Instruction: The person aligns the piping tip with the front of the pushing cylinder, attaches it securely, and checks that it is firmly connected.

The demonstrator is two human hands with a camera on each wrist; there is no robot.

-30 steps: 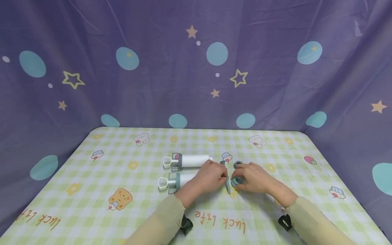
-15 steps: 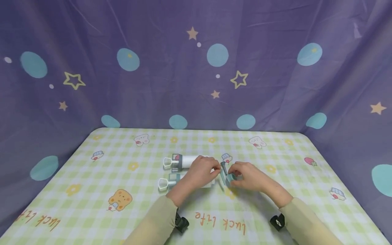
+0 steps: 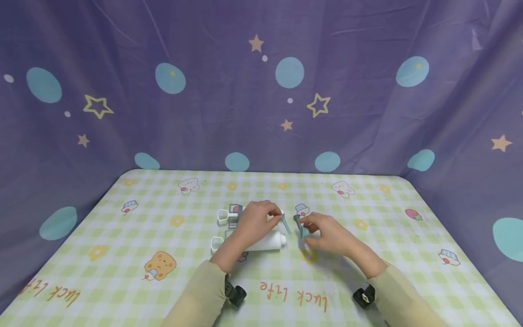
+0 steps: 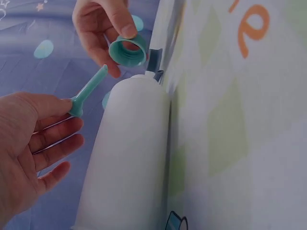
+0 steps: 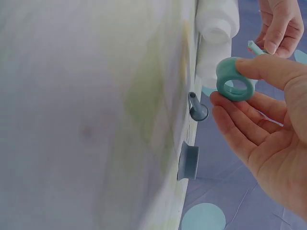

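My left hand (image 3: pixel 258 220) pinches the wide end of a slim teal nozzle (image 4: pixel 87 92) between thumb and forefinger, its tip pointing up and away in the left wrist view. My right hand (image 3: pixel 328 231) holds a teal screw ring (image 5: pixel 235 80) between thumb and fingers, with inner threads showing in the left wrist view. A white tube (image 3: pixel 267 241) with a pull handle lies below my left hand, its bare threaded neck to the right. Behind that hand, a second such tube is mostly hidden, its white handle (image 3: pixel 223 215) showing.
On the cloth near my right hand lie a dark grey nozzle (image 5: pixel 197 108) and a dark grey ring (image 5: pixel 188 162). A checked cloth (image 3: pixel 122 245) covers the table, and a purple curtain (image 3: pixel 229 118) hangs behind it.
My left hand has moved left and away with the teal nozzle, uncovering the nearer tube's neck. The right hand has shifted slightly left with the teal ring, off the table's grey ring.
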